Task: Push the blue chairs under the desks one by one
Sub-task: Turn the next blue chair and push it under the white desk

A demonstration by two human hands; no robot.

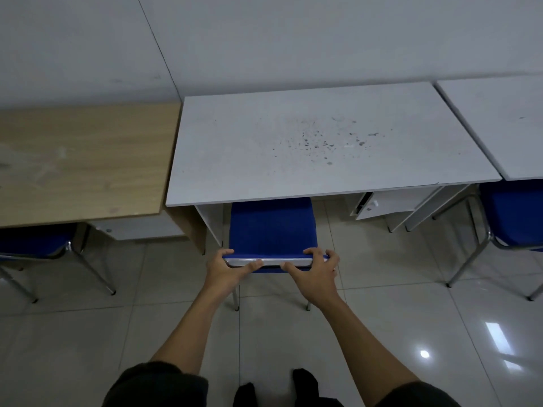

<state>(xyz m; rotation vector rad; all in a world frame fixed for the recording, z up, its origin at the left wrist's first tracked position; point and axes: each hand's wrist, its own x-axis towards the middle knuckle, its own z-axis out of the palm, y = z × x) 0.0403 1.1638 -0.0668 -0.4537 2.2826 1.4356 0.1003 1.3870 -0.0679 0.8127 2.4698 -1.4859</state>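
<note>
Head view: we hold the blue padded chair with chrome tube frame (pixel 271 230) by its backrest top; left hand (pixel 224 270) and right hand (pixel 316 274) both have fingers (pixel 313 253) curled over the rail. Seat front sits partly under the white speckled bench (pixel 308 142). We judge it light, rigid, legs likely to scrape the glossy tiled floor (pixel 382 333). Bench side panel (pixel 210 221) stands close at left; neighbouring blue chair (pixel 514 215) well apart.
</note>
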